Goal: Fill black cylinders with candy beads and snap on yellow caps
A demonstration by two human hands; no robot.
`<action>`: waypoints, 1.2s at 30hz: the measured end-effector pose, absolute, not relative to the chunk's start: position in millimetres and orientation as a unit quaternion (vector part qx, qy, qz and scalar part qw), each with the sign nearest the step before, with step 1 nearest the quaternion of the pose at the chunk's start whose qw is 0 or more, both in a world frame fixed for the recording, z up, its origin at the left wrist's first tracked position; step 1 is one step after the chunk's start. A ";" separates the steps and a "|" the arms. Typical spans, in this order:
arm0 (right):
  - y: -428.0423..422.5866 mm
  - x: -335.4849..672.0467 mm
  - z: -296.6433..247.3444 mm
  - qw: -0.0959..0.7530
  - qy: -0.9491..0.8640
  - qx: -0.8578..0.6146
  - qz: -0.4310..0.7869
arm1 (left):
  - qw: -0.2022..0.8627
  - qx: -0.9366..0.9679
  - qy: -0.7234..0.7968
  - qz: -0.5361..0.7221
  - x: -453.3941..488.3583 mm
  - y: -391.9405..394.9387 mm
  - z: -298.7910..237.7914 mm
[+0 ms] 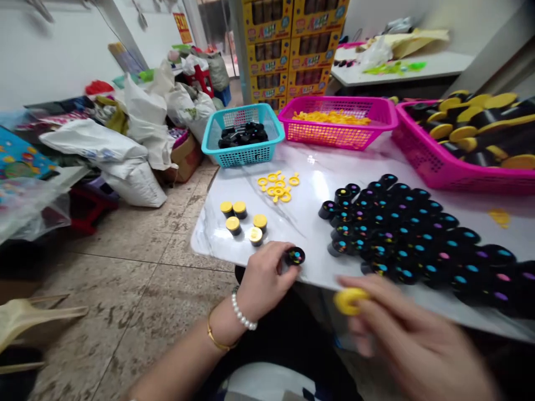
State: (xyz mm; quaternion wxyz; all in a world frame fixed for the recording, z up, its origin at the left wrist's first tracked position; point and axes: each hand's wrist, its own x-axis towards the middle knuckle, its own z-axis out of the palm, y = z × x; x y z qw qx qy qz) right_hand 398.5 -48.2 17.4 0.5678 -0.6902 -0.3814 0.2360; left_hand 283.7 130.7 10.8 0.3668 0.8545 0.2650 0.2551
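**Black cylinder, left hand:** Right now a black cylinder (295,256) with coloured dots on its end is being gripped at the near edge of the white marble-patterned tabletop (234,245), with the fingers (278,262) of the left hand (263,281) clenched around it.

**Yellow ring, right hand:** A yellow ring (350,301) is pinched by the fingers (368,289) of the right hand (405,334), just off the tabletop's near edge; the hand is blurred, but the ring is clearly held.

**Left wrist:** A pearl bracelet (240,312) and a gold bangle (217,335) are worn there.

**Main group:** Dozens of dotted cylinders (401,239) are packed upright to the right of the left hand, teal and purple dots showing.

**Capped group:** Five yellow-topped cylinders (240,223) are stood to the left of the left hand.

**Loose parts:** Small yellow loops (276,187) are scattered beyond the left hand.

**Baskets:** Black pieces are held in a teal basket (267,120), yellow pieces in a pink basket (382,117), and black tubes with yellow discs in a larger pink basket (422,167).

**Floor:** White sacks (134,184) are heaped on the tiled floor (137,278) left of the tabletop.
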 end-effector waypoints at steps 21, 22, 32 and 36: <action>45.0 389.7 34.5 0.573 -0.225 -0.677 0.403 | 0.379 0.863 0.245 0.229 272.4 137.9 7.5; 45.7 389.2 33.5 0.574 -0.228 -0.684 0.389 | 0.379 0.862 0.245 0.229 272.4 137.8 6.8; 43.3 389.9 21.6 0.554 -0.281 -0.689 0.373 | 0.517 0.797 0.245 0.192 269.5 142.8 19.8; 45.7 391.4 21.4 0.553 -0.281 -0.686 0.380 | 0.560 0.754 0.285 0.188 276.5 145.7 22.5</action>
